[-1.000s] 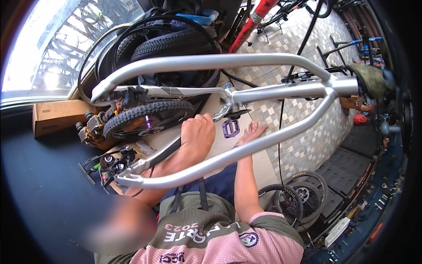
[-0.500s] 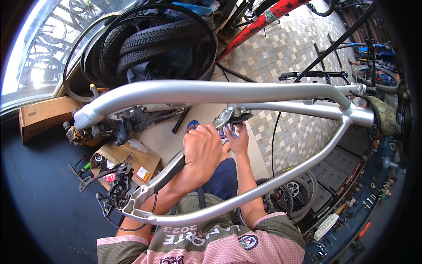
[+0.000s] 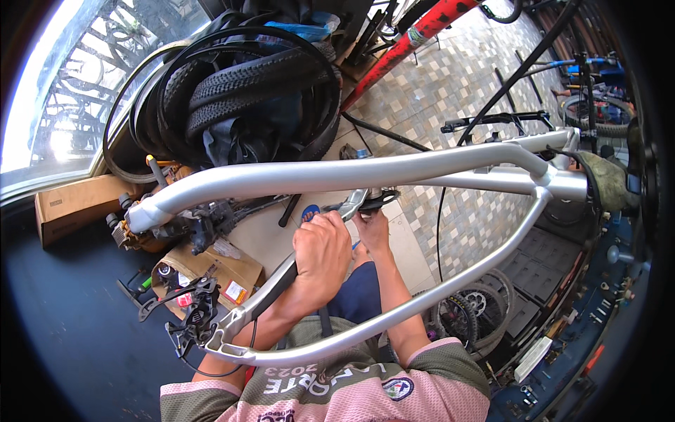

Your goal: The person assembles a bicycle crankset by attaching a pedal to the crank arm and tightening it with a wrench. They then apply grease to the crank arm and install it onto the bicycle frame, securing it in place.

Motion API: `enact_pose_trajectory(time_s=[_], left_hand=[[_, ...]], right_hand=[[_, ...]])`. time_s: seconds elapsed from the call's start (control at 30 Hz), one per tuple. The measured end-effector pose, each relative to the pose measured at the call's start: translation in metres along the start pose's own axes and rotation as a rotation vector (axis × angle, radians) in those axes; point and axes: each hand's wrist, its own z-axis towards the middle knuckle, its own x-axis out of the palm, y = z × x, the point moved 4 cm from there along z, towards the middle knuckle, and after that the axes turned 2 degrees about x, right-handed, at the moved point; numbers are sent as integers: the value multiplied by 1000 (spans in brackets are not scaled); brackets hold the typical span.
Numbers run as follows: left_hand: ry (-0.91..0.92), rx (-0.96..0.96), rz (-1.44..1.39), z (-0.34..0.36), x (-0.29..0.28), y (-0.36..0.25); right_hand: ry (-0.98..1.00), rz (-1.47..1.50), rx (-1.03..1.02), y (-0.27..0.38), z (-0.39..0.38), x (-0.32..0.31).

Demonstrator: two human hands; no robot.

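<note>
A silver bicycle frame [image 3: 358, 174] lies across the view. My left hand [image 3: 320, 257] is closed around its lower tube with a black protective strip [image 3: 278, 285], just left of the silver crank-like piece [image 3: 351, 200]. My right hand [image 3: 373, 231] reaches under the bottom bracket and dark chainring [image 3: 385, 198]; its fingers are curled and partly hidden, so what they grip I cannot make out. A black rear derailleur [image 3: 193, 320] hangs from the frame's left end.
Coiled tires [image 3: 246, 91] lie at the upper left, near a red frame [image 3: 401, 49]. Cardboard boxes [image 3: 74, 204] sit at the left. Wheels [image 3: 474, 309] and a blue bench with tools [image 3: 562, 359] are at the lower right. A black frame tube [image 3: 527, 63] crosses the tiled floor.
My right hand has moved from open fingers beside the purple pedal up to the bottom bracket and curled. The silver frame's upper tube has dropped lower in view. My left hand keeps its grip.
</note>
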Motion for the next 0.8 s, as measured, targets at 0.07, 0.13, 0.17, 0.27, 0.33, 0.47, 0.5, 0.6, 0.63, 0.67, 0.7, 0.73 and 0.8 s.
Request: enact_pose_trajectory(time_s=[0.07, 0.13, 0.17, 0.27, 0.33, 0.47, 0.5, 0.6, 0.63, 0.67, 0.7, 0.73, 0.8], left_hand=[[-8, 0, 2, -1, 2, -1], [2, -20, -11, -1, -1, -1], [7, -19, -11, -1, -3, 0], [10, -15, -11, 0, -4, 0], [-2, -13, -6, 1, -4, 0], [8, -33, -19, -2, -4, 3], [17, -42, -30, -2, -3, 4], [-7, -3, -63, 5, 6, 1], [-6, -18, -67, 2, 4, 0], [-20, -33, -65, -1, 6, 0], [-50, -20, -73, 1, 11, -2], [-79, -4, -81, 1, 15, -4], [-90, -16, -143, 2, 13, -3]], right_hand=[[-206, -429, -14, 15, 9, -15], [-356, -462, -52, 28, 13, -35], [-441, -523, -107, 34, 13, -42], [-432, -364, -91, 30, 10, -41], [-269, 64, -7, 10, 11, -20], [304, 775, 227, -1, 0, 28], [284, 862, 265, 11, -8, 29], [235, 755, 239, -6, -3, 26], [175, 529, 168, 5, -4, 19], [112, 305, 95, 17, -5, 13], [17, 73, 30, 20, -4, 2], [28, -200, 117, 14, -1, -6], [-205, -331, -30, 2, -10, -22]])
